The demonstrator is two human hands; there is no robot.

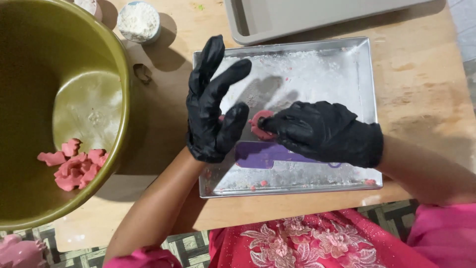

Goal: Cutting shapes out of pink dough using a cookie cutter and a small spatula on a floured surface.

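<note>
1. Looking down through the head camera, I am seeing both hands in black gloves working over a shallow metal tray (364,74) that is lying on a wooden table (421,99); the tray floor is showing a dusting of white powder and a few pink crumbs along its near edge.
2. I am seeing the right hand (325,131) reaching in from the right, its fingertips narrowing onto a small pink dough piece (258,124) near the middle of the tray; the fingers are pinching the piece at its right edge.
3. I am seeing the left hand (210,106) hovering just beside the dough piece on its left, palm turned toward it, fingers spread wide and pointing up and away; it is holding nothing that I can make out.
4. I am noticing a purple flat tool (263,155) lying on the tray, just below the dough piece and partly under the right hand.
5. I am seeing a large olive-green bowl (121,99) standing at the left, holding more pink dough scraps (74,166); a small cup of white flour (139,21) is sitting at the top, and a grey tray (297,17) is lying beyond the metal one.
</note>
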